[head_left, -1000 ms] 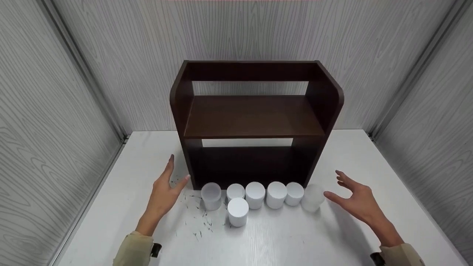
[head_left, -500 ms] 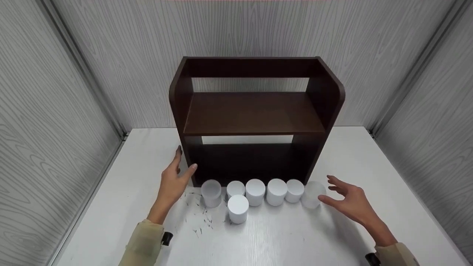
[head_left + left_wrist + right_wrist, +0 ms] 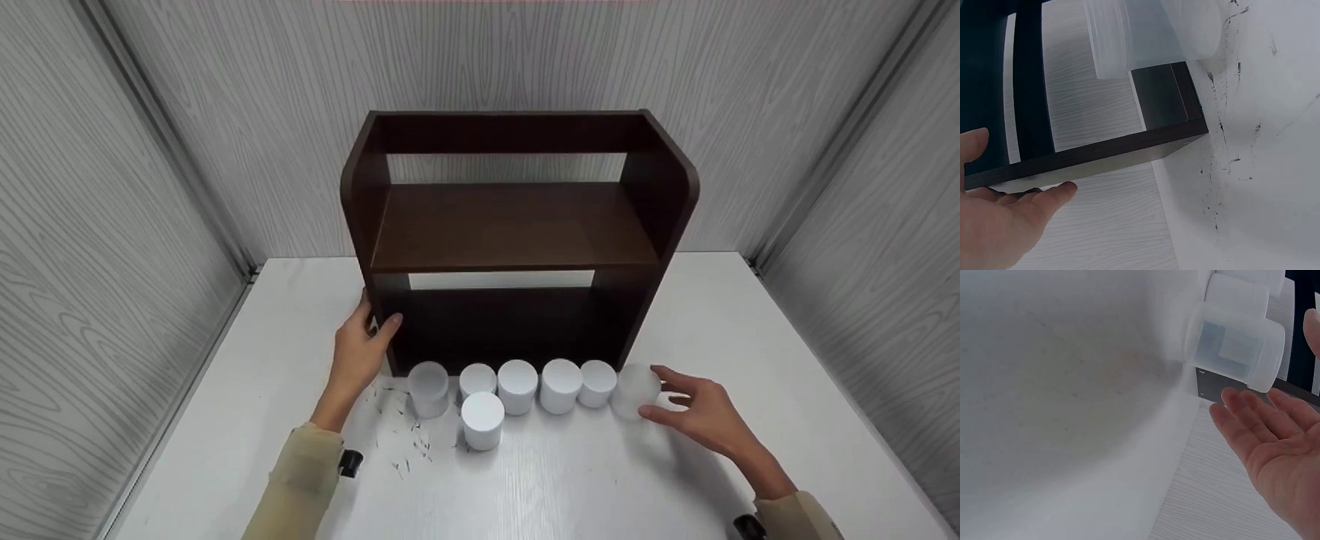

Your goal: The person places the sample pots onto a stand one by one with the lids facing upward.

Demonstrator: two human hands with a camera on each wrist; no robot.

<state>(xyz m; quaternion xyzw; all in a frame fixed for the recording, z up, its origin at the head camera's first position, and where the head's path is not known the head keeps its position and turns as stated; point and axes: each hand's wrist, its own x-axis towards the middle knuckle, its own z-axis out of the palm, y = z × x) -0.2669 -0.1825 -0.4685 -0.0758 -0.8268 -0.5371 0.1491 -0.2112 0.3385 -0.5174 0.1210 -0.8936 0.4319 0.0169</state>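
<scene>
1. The right hand (image 3: 701,416) is reaching with fingers spread and loose, tips just beside the frosted jar (image 3: 636,391) at the right end of the row. It is not gripping yet.
2. The left hand (image 3: 361,351) is resting flat against the left side of the dark wooden shelf (image 3: 517,225), thumb in front, steadying it.
3. A good grab is going around the jar's middle, gently, since it looks smooth and slippery.
4. The white jars (image 3: 517,386) are round and plain. The table (image 3: 247,390) is white with little dark specks (image 3: 409,454).

Counted seven white jars (image 3: 517,386) on the table, one dark two-tier shelf (image 3: 517,225) behind them, two hands (image 3: 360,352) in view.
</scene>
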